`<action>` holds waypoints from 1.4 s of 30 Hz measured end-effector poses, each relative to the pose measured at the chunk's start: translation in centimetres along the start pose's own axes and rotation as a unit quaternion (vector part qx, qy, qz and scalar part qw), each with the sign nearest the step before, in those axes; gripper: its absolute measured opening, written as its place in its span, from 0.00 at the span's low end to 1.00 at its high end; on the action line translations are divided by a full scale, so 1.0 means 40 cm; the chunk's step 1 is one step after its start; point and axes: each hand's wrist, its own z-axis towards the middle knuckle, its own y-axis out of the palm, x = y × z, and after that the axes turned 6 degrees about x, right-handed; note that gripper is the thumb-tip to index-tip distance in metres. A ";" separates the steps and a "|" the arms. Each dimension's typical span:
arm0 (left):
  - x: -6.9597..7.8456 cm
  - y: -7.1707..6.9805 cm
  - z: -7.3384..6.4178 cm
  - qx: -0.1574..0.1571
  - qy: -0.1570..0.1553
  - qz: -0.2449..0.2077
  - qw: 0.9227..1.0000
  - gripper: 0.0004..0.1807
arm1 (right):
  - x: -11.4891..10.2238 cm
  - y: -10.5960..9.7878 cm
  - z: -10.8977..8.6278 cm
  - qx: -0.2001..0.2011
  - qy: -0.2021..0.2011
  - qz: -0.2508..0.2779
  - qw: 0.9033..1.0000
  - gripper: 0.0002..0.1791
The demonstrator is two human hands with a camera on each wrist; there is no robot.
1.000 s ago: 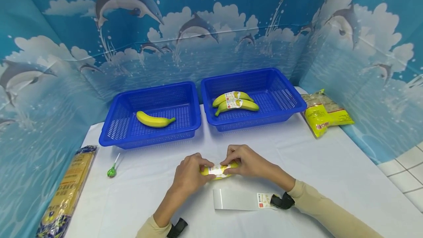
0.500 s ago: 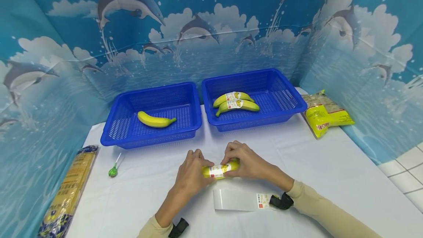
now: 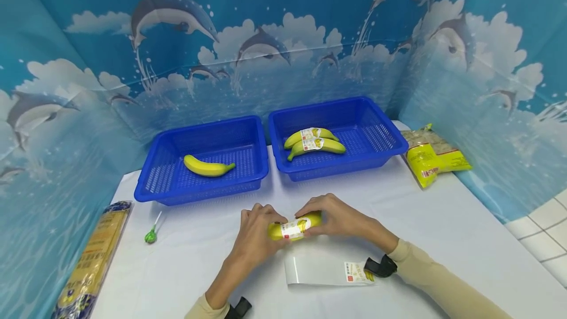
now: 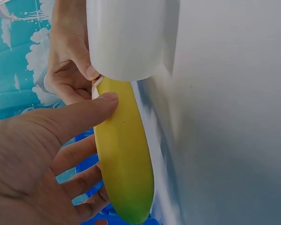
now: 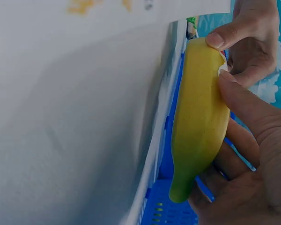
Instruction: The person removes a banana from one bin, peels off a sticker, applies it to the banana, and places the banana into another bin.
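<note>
Between both hands is a yellow banana [image 3: 275, 232] with a white printed label [image 3: 293, 229] around its middle. My left hand [image 3: 257, 235] grips the left end, thumb pressed along the peel in the left wrist view. My right hand [image 3: 338, 218] grips the other end; its thumb lies at the label's edge in the right wrist view, where a corner of the label [image 5: 223, 65] lifts off the peel. Below the hands lies a glossy backing strip [image 3: 314, 271] carrying one more banana label [image 3: 354, 272], partly behind the right wrist's black strap.
A left blue basket [image 3: 201, 198] holds one plain banana [image 3: 208, 166]. The right blue basket [image 3: 341, 171] holds two labelled bananas [image 3: 316, 145]. A noodle packet [image 3: 93, 260] and a green lollipop [image 3: 150, 235] lie left; a yellow snack bag [image 3: 431, 159] lies right.
The right hand's fingers have shifted outward along the banana, so more of the label's printed face shows. The left hand keeps its grip. The head view has tilted slightly upward.
</note>
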 end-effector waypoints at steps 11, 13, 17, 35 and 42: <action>0.010 -0.013 0.011 0.006 -0.003 -0.068 0.998 0.21 | -0.012 -0.035 -0.005 -0.009 0.022 0.013 1.000 0.19; 0.008 -0.020 0.017 0.010 -0.011 -0.112 0.994 0.21 | -0.014 -0.045 -0.006 -0.007 0.027 0.014 1.000 0.19; 0.000 -0.033 0.031 0.028 -0.055 -0.178 0.982 0.18 | -0.011 -0.060 -0.003 -0.010 0.024 0.010 1.000 0.19; 0.004 -0.016 0.148 0.031 -0.315 -0.580 0.751 0.29 | -0.006 -0.110 -0.030 -0.045 0.051 0.010 0.998 0.20; 0.007 -0.006 0.176 0.063 -0.341 -0.658 0.669 0.30 | -0.001 -0.126 -0.033 -0.060 0.051 0.019 0.997 0.20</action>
